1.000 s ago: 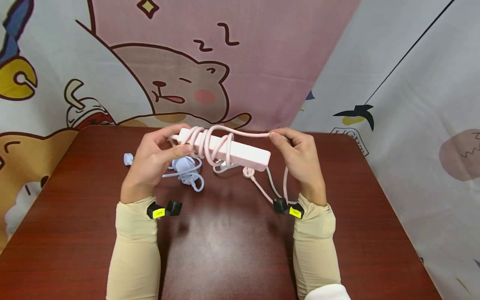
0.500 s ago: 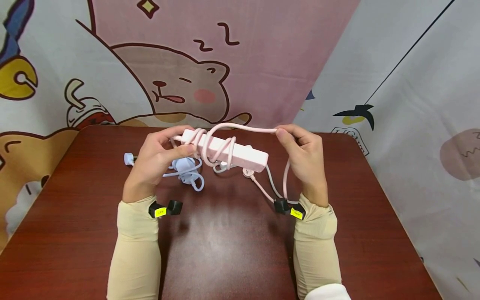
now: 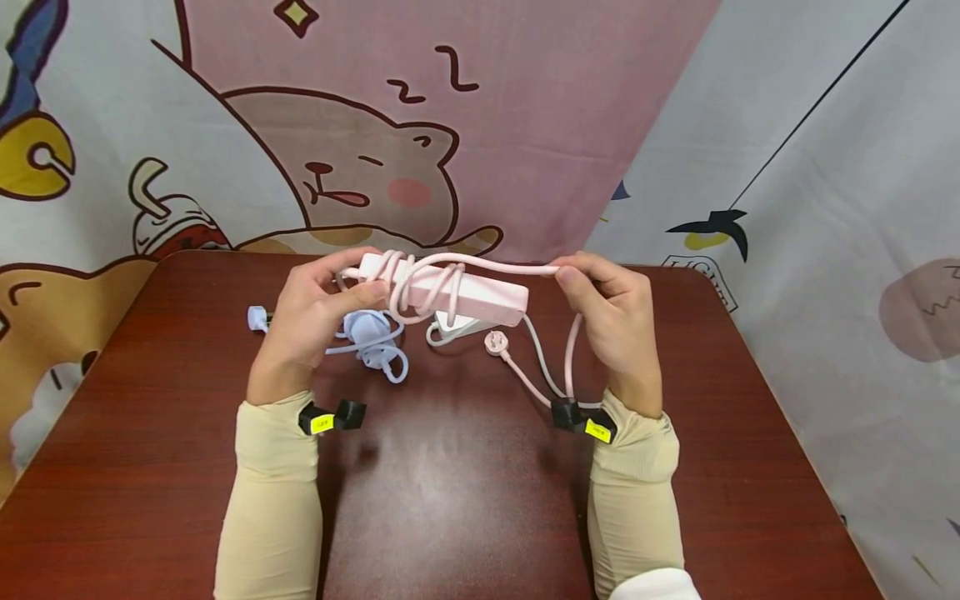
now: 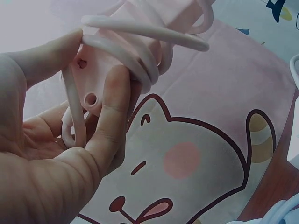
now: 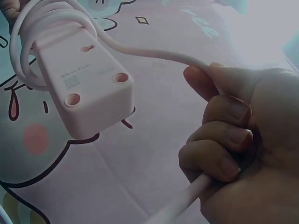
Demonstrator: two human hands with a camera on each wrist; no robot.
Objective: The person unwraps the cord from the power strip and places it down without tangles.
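Note:
A pink power strip is held up above the table, several turns of its own pink cord looped around it. My left hand grips the strip's left end, thumb in front and fingers behind, over the first turns. To the right, my right hand pinches the cord between thumb and index finger and draws a length out from the strip. In the right wrist view, the other fingers curl round the cord lower down. The strip's underside with its round holes faces that camera. From the right hand the cord drops to its pink plug on the table.
A light blue corded device lies behind the left hand, with a light blue plug farther left. Partly hidden under the strip is a white block with a grey-white cord. A patterned cloth hangs behind the brown table.
The right hand has shifted slightly right with the cord. The strip's free end has tipped up and turned a little, showing more of the white block and pink plug.

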